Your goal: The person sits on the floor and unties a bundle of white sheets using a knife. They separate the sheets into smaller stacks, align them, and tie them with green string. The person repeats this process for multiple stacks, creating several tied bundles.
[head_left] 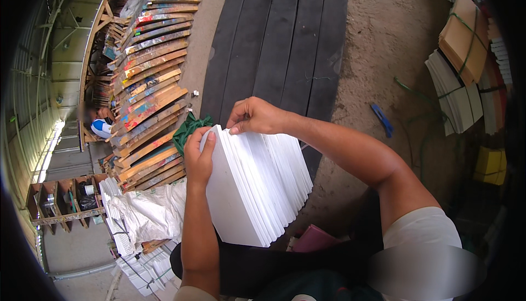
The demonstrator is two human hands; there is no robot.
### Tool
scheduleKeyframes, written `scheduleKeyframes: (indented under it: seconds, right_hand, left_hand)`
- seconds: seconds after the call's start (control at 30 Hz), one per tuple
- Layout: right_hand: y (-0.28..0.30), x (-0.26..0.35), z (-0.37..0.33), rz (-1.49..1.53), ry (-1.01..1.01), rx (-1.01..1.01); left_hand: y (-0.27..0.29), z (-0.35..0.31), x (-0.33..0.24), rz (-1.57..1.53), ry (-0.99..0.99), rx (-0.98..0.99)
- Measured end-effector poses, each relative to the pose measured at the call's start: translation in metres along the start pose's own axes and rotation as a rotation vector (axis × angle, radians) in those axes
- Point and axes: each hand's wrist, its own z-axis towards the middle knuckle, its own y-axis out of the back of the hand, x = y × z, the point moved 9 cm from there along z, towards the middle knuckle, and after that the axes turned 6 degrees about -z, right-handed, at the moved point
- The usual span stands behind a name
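Observation:
A thick stack of white sheets [257, 186] stands on edge in front of me, parted into thin bundles along its top. My left hand [198, 157] is closed on the top left corner of the frontmost bundle, thumb on its outer face and fingers behind it. At the top edge, my right hand [256, 116] has its thumb and fingers bent together at a bundle's corner. Its fingertips are partly hidden, so how many sheets they pinch does not show. A crumpled green cloth [189, 128] lies just beyond my left hand.
Black planks [263, 38] run away ahead. Paint-stained wooden frames [150, 82] line the left, near a white sack [156, 213]. Tied brown and white stacks [466, 38] and a blue tool [382, 120] lie right. Another person [102, 125] is far left.

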Motion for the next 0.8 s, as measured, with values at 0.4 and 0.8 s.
scheduleKeyframes:
  seconds: [0.4,0.8]
  right_hand:
    - [0.009,-0.008,-0.01,0.014,0.02,-0.066]
    - [0.007,0.009,-0.021,-0.09,0.065,-0.125]
  left_hand:
    - [0.011,-0.001,0.012,-0.305,0.015,-0.017]
    - [0.014,-0.003,0.015,-0.423,0.042,-0.022]
